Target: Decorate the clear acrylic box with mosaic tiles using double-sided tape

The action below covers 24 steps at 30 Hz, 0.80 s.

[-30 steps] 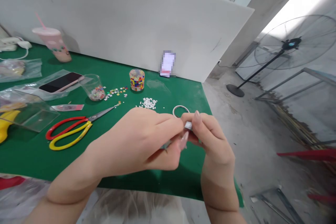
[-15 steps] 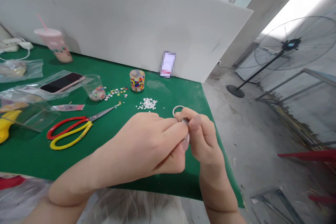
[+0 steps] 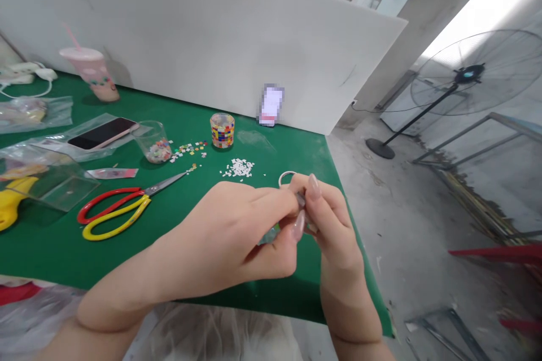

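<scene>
My left grip (image 3: pixel 241 231) and right grip (image 3: pixel 334 225) meet fingertip to fingertip over the near right part of the green counter (image 3: pixel 178 124). Both are pinched shut on a small grey piece (image 3: pixel 300 199), which sits in the air between them, just above the counter's right edge. A second ago that piece showed pale and broader between the fingers. Half a second ago the right fingers had folded over it. Now the right forefinger has lifted again, its nail on top, and only a dark sliver of the piece shows. A greyish bit peeks out under my left palm; I cannot tell what it is.

The metal ring (image 3: pixel 287 175) lies on the counter just behind the knuckles. A second ago its whole loop was in view; now my right fingers cover its near side and only the far arc shows. Neither grip has shifted from its spot.

Everything else sits as it did:
- the red-and-yellow scissors (image 3: pixel 112 211) are to the left
- the little heap of white tiles (image 3: pixel 239 168) is beyond my left grip
- the mosaic cup (image 3: pixel 222 130) stands farther back
- the clear cup of coloured bits (image 3: pixel 154 144) is left of it
- the phone (image 3: pixel 101 132) lies on plastic
</scene>
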Available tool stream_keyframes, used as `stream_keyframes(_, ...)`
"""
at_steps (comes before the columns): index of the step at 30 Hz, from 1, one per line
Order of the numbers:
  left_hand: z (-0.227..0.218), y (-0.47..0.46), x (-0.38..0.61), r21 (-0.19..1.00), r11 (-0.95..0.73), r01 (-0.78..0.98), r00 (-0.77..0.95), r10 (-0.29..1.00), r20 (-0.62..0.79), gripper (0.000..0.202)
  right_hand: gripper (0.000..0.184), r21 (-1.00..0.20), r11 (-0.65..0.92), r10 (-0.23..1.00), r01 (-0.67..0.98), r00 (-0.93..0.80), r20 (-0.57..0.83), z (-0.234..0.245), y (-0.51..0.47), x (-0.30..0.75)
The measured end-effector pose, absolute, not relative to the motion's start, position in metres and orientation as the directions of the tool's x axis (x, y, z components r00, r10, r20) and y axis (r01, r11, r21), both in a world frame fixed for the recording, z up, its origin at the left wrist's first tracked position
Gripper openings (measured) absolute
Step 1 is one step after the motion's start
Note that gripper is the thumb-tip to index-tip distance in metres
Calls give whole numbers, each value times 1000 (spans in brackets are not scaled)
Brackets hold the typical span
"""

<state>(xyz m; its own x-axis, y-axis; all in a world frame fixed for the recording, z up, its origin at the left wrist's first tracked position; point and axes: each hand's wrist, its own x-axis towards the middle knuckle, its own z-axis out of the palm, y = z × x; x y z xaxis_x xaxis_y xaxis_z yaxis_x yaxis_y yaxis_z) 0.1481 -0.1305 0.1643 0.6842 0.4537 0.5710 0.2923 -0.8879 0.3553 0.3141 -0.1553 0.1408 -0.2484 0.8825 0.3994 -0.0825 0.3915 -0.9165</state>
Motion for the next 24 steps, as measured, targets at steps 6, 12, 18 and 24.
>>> stream_keyframes(6,160,-130,152,309,-903,299,635,430,642,18,41,-910,413,877,-48,-250,411,142,-156,315)
stream_keyframes(12,162,-131,152,214,-917,336,621,387,682,22,40,-895,441,887,65,-182,424,144,-159,311)
stream_keyframes(18,163,-132,156,41,-917,398,611,298,733,28,41,-874,468,884,133,-93,459,140,-162,301)
stream_keyframes(24,163,-136,157,73,-889,452,605,366,707,30,40,-834,535,844,136,-44,534,133,-161,296)
